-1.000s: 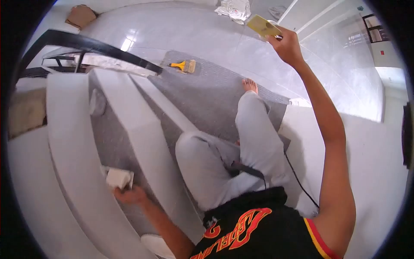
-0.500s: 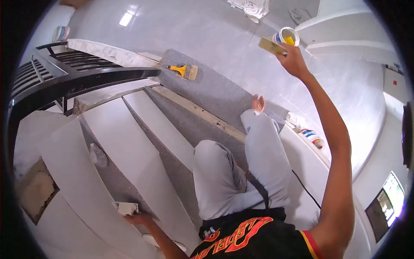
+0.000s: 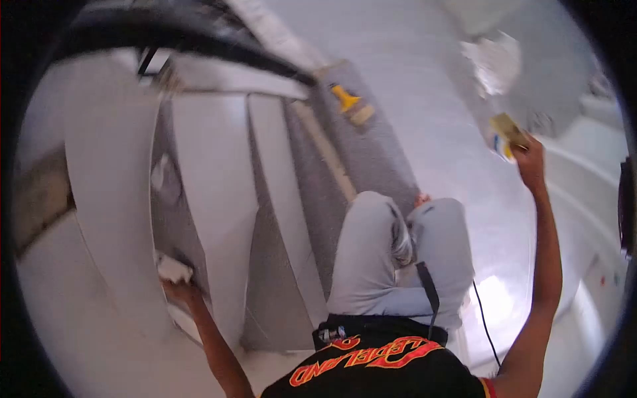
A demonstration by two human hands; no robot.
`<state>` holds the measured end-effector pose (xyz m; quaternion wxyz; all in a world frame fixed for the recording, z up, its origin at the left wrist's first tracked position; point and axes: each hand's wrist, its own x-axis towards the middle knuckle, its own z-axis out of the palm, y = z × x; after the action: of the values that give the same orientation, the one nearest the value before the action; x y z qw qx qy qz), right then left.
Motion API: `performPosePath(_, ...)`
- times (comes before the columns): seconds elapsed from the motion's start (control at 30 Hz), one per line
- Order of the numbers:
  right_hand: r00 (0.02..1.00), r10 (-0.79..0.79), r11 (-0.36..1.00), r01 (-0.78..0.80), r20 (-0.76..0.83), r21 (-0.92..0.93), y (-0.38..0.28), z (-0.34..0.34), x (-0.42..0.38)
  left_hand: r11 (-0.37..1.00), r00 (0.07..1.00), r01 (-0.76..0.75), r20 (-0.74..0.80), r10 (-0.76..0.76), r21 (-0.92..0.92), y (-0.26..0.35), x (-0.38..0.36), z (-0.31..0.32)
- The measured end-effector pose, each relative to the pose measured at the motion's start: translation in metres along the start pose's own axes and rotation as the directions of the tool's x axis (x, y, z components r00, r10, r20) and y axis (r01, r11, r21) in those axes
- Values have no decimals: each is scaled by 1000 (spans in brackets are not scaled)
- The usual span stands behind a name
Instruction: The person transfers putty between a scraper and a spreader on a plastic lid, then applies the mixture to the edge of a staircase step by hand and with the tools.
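Hanging above the floor (image 3: 424,126), a yellow blade (image 3: 508,128) is pinched by the right hand (image 3: 530,159); near the steps (image 3: 213,159), a blurred white lump (image 3: 174,269) is gripped by the left hand (image 3: 180,290).

On your left, your left hand (image 3: 180,290) holds a block (image 3: 174,270) at the steps (image 3: 215,159); on your right, your right hand (image 3: 531,160) holds a tool (image 3: 507,126). Ahead, a brush (image 3: 352,105) lies on the slab (image 3: 371,156), right of the railing (image 3: 199,45).
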<state>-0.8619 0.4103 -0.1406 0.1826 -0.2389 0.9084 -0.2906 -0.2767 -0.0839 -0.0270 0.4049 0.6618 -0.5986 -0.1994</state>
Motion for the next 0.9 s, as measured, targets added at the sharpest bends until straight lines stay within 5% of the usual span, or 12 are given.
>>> performPosePath(0.03,999,10,996,-6,-41,91,28,21,13,983,985,-136,119,122,121,-15,15,-12)
performPosePath(0.13,964,-139,986,156,227,-56,3,43,40,988,980,-35,189,64,-152,-37,35,-28)
performPosePath(0.17,955,-198,980,184,220,83,-12,56,39,942,984,48,177,12,-332,-15,24,-14)
performPosePath(0.2,969,-233,972,235,80,-17,19,75,42,942,990,43,141,4,-332,-12,20,-6)
performPosePath(0.23,929,-241,966,201,282,163,4,79,53,948,995,40,98,-9,-315,-11,16,-7)
performPosePath(0.3,842,-298,955,262,449,142,-5,90,76,975,999,-13,28,20,-224,-2,10,-6)
performPosePath(0.4,822,-535,843,533,193,66,-9,120,97,963,995,-65,55,82,-262,7,9,-5)
performPosePath(0.57,805,-551,826,490,218,280,-74,156,90,973,998,-7,58,21,-230,13,4,-7)
performPosePath(0.7,675,-635,770,512,377,381,-153,157,48,915,998,12,61,14,-404,19,4,-11)
performPosePath(0.73,686,-717,686,663,123,300,-151,170,36,889,994,49,106,0,-455,20,2,-13)
performPosePath(0.83,708,-658,730,518,257,446,-175,163,11,853,973,9,201,113,-522,30,-6,-16)
performPosePath(0.9,681,-694,710,595,234,376,-189,155,-8,835,966,11,221,133,-551,35,-6,-21)
